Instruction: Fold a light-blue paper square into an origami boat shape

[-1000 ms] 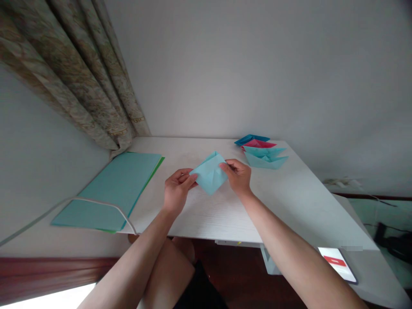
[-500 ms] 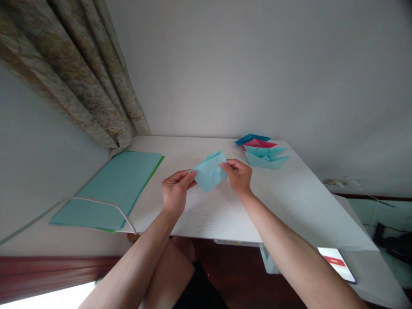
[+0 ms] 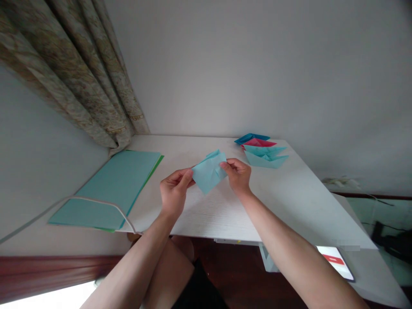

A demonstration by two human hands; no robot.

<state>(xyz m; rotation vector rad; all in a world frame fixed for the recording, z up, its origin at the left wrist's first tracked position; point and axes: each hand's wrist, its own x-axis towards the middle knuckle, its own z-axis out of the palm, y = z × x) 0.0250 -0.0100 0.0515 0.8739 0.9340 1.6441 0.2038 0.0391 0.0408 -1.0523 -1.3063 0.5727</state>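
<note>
A folded piece of light blue paper point(image 3: 207, 174) is held above the white desk, one corner pointing down toward me. My left hand point(image 3: 175, 186) pinches its left corner between thumb and fingers. At the right corner, my right hand point(image 3: 238, 174) grips it the same way, thumb on the near face. Creases run across the paper near the right thumb, and its upper edge shows separate layers. Beyond my right hand stand folded paper boats: a light blue one point(image 3: 267, 159), a pink one point(image 3: 257, 142) and a dark blue one point(image 3: 251, 137).
A stack of coloured paper sheets point(image 3: 106, 189) lies on the left of the white desk point(image 3: 289, 206), with a pale cable point(image 3: 96, 199) across it. A phone point(image 3: 336, 262) rests at the lower right. A patterned curtain point(image 3: 71, 77) hangs at the left.
The paper's layers at the upper edge have spread slightly, and its lower corner has dropped a little. My left hand has shifted slightly left; both hands keep their grip.
</note>
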